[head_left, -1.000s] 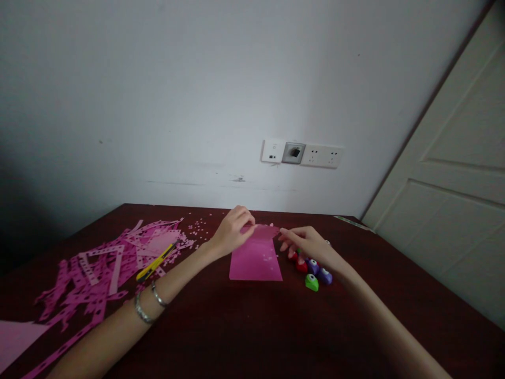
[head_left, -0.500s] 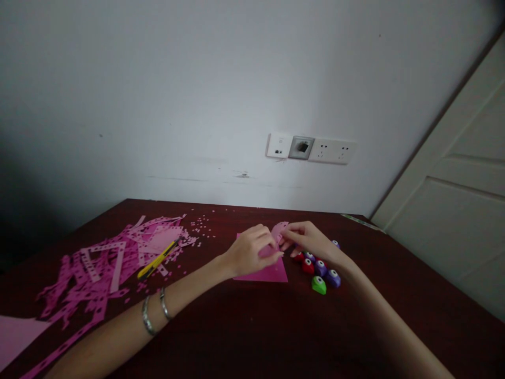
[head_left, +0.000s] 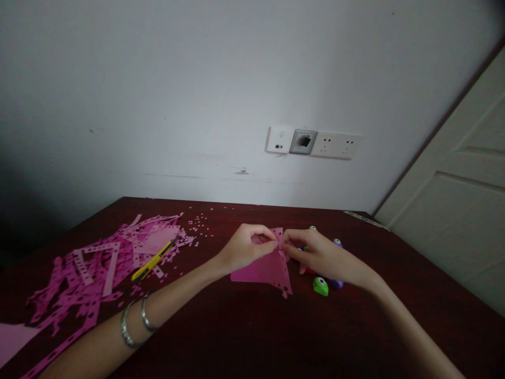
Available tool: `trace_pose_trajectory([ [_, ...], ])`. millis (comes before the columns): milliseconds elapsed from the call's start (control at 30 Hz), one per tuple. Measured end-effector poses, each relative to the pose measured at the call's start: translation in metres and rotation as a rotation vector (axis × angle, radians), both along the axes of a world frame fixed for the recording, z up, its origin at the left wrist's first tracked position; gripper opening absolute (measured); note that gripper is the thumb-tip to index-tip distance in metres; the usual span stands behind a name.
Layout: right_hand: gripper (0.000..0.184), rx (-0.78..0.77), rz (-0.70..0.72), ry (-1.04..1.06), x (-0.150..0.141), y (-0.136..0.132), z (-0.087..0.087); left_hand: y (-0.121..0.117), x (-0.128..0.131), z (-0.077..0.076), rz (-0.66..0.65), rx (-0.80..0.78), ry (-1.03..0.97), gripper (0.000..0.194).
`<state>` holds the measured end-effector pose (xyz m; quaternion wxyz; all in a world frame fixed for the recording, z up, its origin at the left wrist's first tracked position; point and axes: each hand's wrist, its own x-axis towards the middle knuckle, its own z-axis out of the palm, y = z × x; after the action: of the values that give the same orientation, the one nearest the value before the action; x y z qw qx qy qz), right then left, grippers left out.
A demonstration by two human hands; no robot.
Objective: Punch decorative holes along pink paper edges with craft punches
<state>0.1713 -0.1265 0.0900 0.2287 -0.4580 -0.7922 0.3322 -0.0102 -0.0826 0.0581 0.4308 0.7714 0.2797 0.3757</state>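
Note:
A pink paper sheet (head_left: 263, 271) with a punched right edge is lifted off the dark red table (head_left: 252, 331) at its far side. My left hand (head_left: 246, 247) pinches its top edge from the left. My right hand (head_left: 321, 255) pinches the same top edge from the right, fingertips almost meeting the left hand's. Small craft punches lie under and beside my right hand: a green one (head_left: 321, 286), a purple one (head_left: 336, 243) and others partly hidden.
A heap of pink punched paper strips (head_left: 102, 263) covers the table's left side, with a yellow utility knife (head_left: 153, 260) on it and pink confetti (head_left: 199, 223) nearby. A wall with sockets (head_left: 313, 143) stands behind; a door (head_left: 453, 210) is at the right.
Both hands came together at the sheet's far edge and lifted it, so the punched right edge now hangs raised. The view shifted slightly left.

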Motion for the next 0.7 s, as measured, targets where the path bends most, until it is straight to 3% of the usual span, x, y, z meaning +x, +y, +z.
trace_pose_trajectory([
  [367, 0.023, 0.058, 0.033, -0.013, -0.0052, -0.0063, 0.0046, 0.0015, -0.0022, 0.0037, -0.142, -0.363, -0.158, 0.011],
  [700, 0.026, -0.031, 0.034, 0.070, -0.0060, -0.0053, 0.0010, 0.0035, -0.0024, 0.0019, -0.182, -0.448, -0.230, 0.011],
])
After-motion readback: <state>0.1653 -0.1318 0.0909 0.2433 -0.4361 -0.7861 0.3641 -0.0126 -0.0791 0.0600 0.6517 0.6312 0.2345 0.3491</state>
